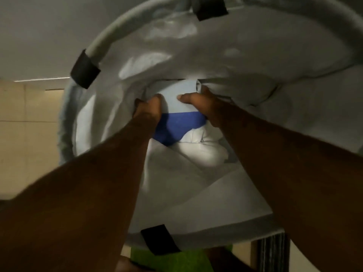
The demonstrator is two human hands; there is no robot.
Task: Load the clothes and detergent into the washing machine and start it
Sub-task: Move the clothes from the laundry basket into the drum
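Blue-and-pale cloth (pixel 177 114) deep in a white laundry bag (pixel 245 61), left hand (pixel 148 108) and right hand (pixel 198 101) both closed on it; next, lifting it out toward the washer.

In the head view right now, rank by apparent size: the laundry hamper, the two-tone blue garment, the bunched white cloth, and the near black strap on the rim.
1. laundry hamper
2. two-tone blue garment
3. bunched white cloth, close to the garment, unsure
4. black strap, nearest the camera
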